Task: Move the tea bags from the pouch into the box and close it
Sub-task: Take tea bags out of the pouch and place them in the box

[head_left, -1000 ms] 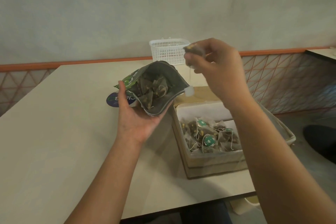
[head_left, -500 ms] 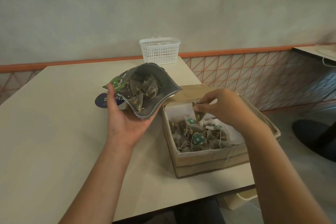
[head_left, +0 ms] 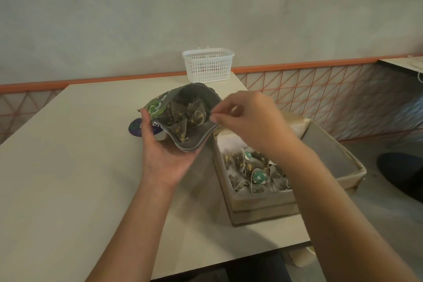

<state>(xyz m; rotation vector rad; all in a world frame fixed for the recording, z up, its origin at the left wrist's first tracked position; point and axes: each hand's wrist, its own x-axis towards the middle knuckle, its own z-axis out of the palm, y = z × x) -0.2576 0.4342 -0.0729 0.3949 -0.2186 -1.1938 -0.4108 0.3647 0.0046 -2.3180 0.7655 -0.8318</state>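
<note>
My left hand [head_left: 164, 158] holds the green tea pouch [head_left: 158, 105] from below, its grey mouth wide open and tilted toward me. Several pyramid tea bags [head_left: 180, 117] lie inside it. My right hand [head_left: 254, 121] hovers at the right rim of the pouch mouth, thumb and forefinger a little apart, with nothing visible between them; it is slightly blurred. The cardboard box [head_left: 258, 208] stands on the table to the right, its lid [head_left: 332, 155] folded open to the far side. Several tea bags with green tags [head_left: 256, 174] lie in the box.
A white plastic basket [head_left: 208, 64] stands at the table's far edge by the wall. A round purple label [head_left: 135, 127] lies on the beige table [head_left: 68, 167] under the pouch. The box sits near the table's right edge, beside the orange lattice wall.
My right hand carried a tea bag down into the box, let it go there, and has now come back up to the pouch mouth empty. The left hand kept holding the pouch.
</note>
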